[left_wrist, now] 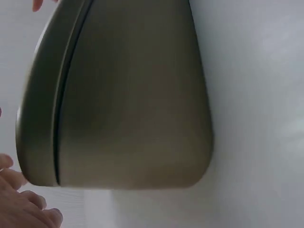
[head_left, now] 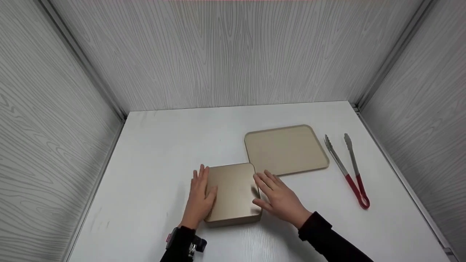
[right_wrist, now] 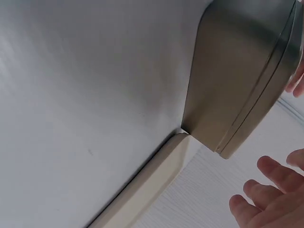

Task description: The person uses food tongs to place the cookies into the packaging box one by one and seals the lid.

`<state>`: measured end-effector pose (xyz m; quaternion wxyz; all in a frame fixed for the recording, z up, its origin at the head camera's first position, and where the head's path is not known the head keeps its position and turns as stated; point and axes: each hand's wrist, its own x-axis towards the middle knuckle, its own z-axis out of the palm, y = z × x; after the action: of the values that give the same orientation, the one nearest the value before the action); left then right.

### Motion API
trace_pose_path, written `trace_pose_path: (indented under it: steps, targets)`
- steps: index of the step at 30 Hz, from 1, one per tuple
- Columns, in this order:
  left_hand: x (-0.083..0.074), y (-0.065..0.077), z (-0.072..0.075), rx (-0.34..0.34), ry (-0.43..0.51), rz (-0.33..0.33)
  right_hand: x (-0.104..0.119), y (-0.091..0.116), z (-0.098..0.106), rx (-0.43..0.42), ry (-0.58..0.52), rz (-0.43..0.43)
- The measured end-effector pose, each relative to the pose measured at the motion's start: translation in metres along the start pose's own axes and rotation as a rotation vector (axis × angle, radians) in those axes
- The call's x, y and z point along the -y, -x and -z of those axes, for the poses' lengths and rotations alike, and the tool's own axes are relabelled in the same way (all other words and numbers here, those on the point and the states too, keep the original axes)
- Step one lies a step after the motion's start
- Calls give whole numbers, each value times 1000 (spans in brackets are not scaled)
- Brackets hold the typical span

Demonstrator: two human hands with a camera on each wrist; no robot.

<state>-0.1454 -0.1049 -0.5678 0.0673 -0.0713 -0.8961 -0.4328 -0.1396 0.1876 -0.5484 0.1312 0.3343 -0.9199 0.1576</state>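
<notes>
A closed gold-beige rectangular tin box (head_left: 233, 191) with rounded corners stands on the white table. Both wrist views show the thin seam between its lid and its body, level all along the visible side. My left hand (head_left: 199, 200) lies along the box's left edge, fingers extended forward and thumb over the lid. Near the right edge is my right hand (head_left: 279, 199), its fingers spread and nearly straight, casting small shadows on the lid. In the right wrist view its fingers (right_wrist: 275, 190) stand apart from the box (right_wrist: 232, 71), holding nothing.
A flat beige tray (head_left: 287, 149) lies behind and right of the box, its near left corner close to the box. Farther right are metal tongs (head_left: 349, 174) with red handles, spread apart. Grey wood-grain panels (head_left: 233, 54) enclose the table on the back and sides.
</notes>
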Motion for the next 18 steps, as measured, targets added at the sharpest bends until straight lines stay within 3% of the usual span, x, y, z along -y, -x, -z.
trace_pose_path:
  steps: [3, 7, 10, 18]
  targets:
    - [-7, -6, 3, 27, -272, -119, 1, -13, -3, 111, 5, -48]
    - [-8, -11, 0, 67, -501, -175, 4, -28, -14, 204, 19, -93]
    - [-6, -13, -7, 103, -571, -177, 6, -35, -22, 240, 16, -123]
    - [0, -13, -20, 124, -605, -149, 8, -44, -38, 263, 30, -114]
